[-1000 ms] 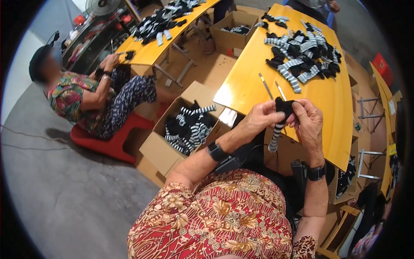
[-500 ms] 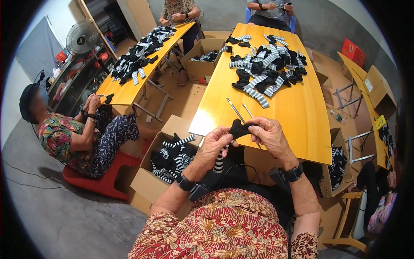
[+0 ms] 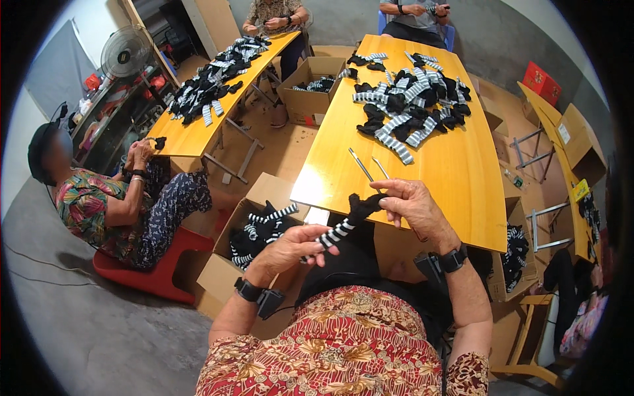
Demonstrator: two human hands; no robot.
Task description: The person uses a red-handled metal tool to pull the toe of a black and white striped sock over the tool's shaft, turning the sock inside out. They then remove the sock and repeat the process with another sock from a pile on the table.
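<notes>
A black sock with a black-and-white striped leg (image 3: 339, 231) is stretched slantwise between my hands, just off the table's near edge. My left hand (image 3: 298, 249) is closed round the striped end. At the other end, my right hand (image 3: 408, 206) pinches the tip of the black part between thumb and fingers. Two thin metal rods (image 3: 360, 164) stick up at the near table edge, close beyond my right hand. A pile of similar striped socks (image 3: 413, 99) lies farther back on the yellow table (image 3: 323, 155).
An open cardboard box (image 3: 228, 280) of socks stands left of my knees; another box (image 3: 528, 277) is at the right. A co-worker on a red stool (image 3: 148, 264) sits at a second table (image 3: 178, 146) heaped with socks. Two more people work at the back.
My left hand has moved down and left, from the black part to the striped leg, drawing the sock out straight. My right hand still pinches the black end.
</notes>
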